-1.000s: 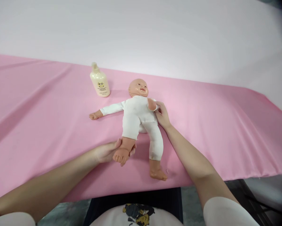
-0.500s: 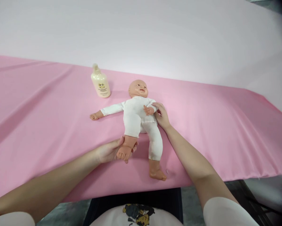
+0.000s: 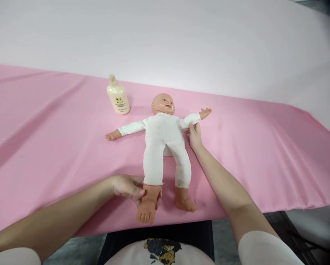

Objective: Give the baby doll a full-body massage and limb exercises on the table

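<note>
On the pink cloth (image 3: 250, 147) I see a baby doll (image 3: 163, 141) lying face-up; my left hand (image 3: 128, 187) grips its ankle, my right hand (image 3: 194, 135) pinches its sleeve. Lotion bottle (image 3: 117, 96) stands upright near the head, contents indiscernible.

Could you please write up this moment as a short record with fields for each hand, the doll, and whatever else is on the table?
left hand: grips the ankle of the doll's leg near the table's front edge
right hand: pinches the white sleeve of one arm
doll: face up, arms spread, both legs straight, white bodysuit
bottle: cream, upright, beyond the doll's other arm, untouched
tablecloth: pink, creased
</note>
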Demonstrator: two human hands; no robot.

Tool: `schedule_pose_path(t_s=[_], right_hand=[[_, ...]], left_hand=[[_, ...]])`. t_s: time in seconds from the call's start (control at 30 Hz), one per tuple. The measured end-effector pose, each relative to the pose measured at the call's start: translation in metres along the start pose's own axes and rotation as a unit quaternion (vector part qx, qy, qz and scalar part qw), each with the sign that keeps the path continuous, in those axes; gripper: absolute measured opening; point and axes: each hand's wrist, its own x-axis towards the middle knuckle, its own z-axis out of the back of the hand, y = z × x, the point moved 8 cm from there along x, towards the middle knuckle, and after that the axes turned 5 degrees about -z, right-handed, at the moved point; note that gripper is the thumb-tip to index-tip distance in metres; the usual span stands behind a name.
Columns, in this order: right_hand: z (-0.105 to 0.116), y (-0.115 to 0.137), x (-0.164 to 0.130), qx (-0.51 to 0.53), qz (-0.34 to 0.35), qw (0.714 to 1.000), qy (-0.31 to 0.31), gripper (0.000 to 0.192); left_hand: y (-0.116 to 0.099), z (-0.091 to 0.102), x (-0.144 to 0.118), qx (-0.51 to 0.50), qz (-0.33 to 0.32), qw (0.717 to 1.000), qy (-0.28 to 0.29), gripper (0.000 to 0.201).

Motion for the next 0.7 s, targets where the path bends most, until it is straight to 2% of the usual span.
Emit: schedule_pose_path(t_s=[0.13, 0.33, 0.43, 0.57, 0.63, 0.7], right_hand=[[0.008, -0.014, 0.008, 0.031, -0.058, 0.998, -0.022, 0.044], [0.008, -0.017, 0.01, 0.047, -0.056, 0.997, -0.021, 0.043], [0.007, -0.015, 0.009, 0.039, -0.053, 0.998, -0.018, 0.042], [0.0, -0.006, 0.006, 0.017, -0.024, 0.999, 0.015, 0.049], [-0.002, 0.0, 0.003, 0.002, -0.005, 1.0, 0.02, 0.054], [-0.003, 0.006, 0.0, -0.017, 0.018, 1.0, 0.016, 0.05]], left_hand=[[0.004, -0.004, -0.002, 0.029, 0.043, 0.998, 0.031, 0.061], [-0.011, -0.016, 0.004, -0.005, -0.006, 0.998, 0.068, 0.053], [-0.013, -0.019, 0.006, 0.003, -0.009, 0.997, 0.07, 0.052], [-0.014, -0.011, 0.006, 0.009, -0.031, 0.999, 0.025, 0.053], [-0.013, -0.001, 0.004, 0.021, -0.05, 0.998, -0.012, 0.059], [-0.012, 0.012, 0.0, 0.058, -0.08, 0.993, -0.064, 0.067]])
